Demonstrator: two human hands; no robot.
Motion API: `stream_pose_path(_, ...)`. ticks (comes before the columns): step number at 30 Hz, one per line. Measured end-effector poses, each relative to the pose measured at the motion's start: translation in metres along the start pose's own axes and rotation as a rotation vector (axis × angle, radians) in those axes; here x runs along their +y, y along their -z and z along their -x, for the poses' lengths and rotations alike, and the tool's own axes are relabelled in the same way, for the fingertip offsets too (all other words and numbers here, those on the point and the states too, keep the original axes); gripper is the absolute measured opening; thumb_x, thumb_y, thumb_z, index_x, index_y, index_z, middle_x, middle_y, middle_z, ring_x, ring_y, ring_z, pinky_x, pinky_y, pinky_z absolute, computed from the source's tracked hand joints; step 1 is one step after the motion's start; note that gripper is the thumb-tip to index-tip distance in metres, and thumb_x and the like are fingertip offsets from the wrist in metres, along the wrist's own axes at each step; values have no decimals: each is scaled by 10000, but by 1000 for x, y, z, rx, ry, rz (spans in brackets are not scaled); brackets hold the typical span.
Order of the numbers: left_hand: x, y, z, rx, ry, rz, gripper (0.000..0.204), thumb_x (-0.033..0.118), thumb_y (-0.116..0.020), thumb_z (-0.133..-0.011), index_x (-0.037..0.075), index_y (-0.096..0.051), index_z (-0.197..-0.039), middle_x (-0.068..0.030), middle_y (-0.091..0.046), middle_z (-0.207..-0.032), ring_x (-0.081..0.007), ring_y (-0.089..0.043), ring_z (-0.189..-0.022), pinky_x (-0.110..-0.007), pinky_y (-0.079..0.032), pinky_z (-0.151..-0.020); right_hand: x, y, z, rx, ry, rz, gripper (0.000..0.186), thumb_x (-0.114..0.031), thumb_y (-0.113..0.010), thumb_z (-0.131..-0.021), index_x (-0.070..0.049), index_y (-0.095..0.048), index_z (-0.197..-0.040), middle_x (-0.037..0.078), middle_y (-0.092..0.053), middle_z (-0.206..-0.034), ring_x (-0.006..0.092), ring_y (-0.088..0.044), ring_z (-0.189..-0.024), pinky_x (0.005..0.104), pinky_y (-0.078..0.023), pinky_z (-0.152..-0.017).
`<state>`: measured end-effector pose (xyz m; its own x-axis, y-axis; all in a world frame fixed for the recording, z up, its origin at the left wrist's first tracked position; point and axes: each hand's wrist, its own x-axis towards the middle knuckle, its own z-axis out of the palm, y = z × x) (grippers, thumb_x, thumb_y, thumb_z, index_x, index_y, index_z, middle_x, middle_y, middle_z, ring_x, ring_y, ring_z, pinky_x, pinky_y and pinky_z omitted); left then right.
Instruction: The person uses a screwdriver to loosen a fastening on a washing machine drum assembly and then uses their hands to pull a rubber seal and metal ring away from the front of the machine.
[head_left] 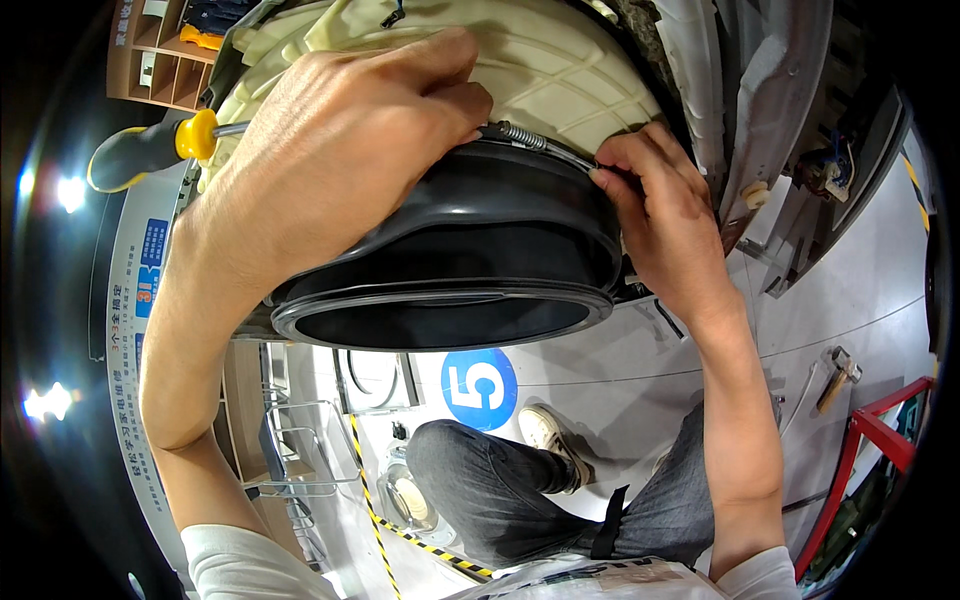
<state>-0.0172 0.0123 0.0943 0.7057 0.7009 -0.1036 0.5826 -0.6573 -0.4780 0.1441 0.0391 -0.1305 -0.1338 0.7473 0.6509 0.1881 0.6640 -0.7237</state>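
Note:
A black rubber door gasket (480, 200) of a washing machine sits against the cream plastic tub (560, 75). Along its upper rim runs a wire clamp with a coil spring (522, 137). My right hand (665, 215) pinches the clamp's wire right of the spring, thumb against forefinger. My left hand (370, 130) is closed at the rim left of the spring; what its curled fingers grip is hidden. A screwdriver (140, 155) with a dark grey and yellow handle sticks out left of that hand, its shaft passing behind it.
Grey metal cabinet panels (775, 90) stand right of the tub. A hammer (838, 380) lies on the floor at the right, near a red-framed box (870, 440). A wooden shelf (175, 65) is at the upper left. A blue round floor sticker (480, 390) lies below the gasket.

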Motion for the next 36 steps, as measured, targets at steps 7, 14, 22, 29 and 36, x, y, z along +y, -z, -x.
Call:
stream_pose_path(7,2,-10,-1,69,40,32,116,76,-733,-860,17,-693,-951,-117,-649,-963,-315,-675,-802,-427,-529,-727,3,-1,3,-1,-15,6,128,-64,-674,-923,-56,-597,-1025,146,-617,-1057,363,-630,-861,451,-497,-770)
stream_pose_path(14,0,-3,0,-8,32,27,142,55,-718,-873,20,-655,-996,-126,-663,-945,-336,-685,-842,-440,-540,-752,1,-3,1,48,41,18,155,45,-687,-876,1,-597,-994,118,-588,-908,294,-621,-816,369,-497,-730)
stream_pose_path(22,6,-6,-6,46,29,168,198,-30,-718,-830,21,-678,-1016,-157,-656,-1016,-365,-675,-878,-444,-532,-749,1,2,1,-13,-13,-18,114,-57,-663,-927,-51,-596,-1018,140,-603,-1020,366,-621,-877,457,-491,-767)
stream_pose_path(29,6,1,2,38,42,195,199,-8,-726,-841,0,-679,-1034,-149,-643,-967,-348,-663,-807,-415,-530,-722,0,-4,0,54,43,-12,140,46,-683,-878,6,-595,-980,130,-589,-900,326,-606,-826,389,-486,-737)
stream_pose_path(36,11,-17,-6,36,78,181,192,-6,-704,-860,-6,-678,-1050,-155,-647,-994,-386,-659,-848,-451,-521,-737,0,-3,1,39,10,-79,146,63,-677,-874,13,-598,-986,129,-590,-901,325,-609,-828,393,-488,-742)
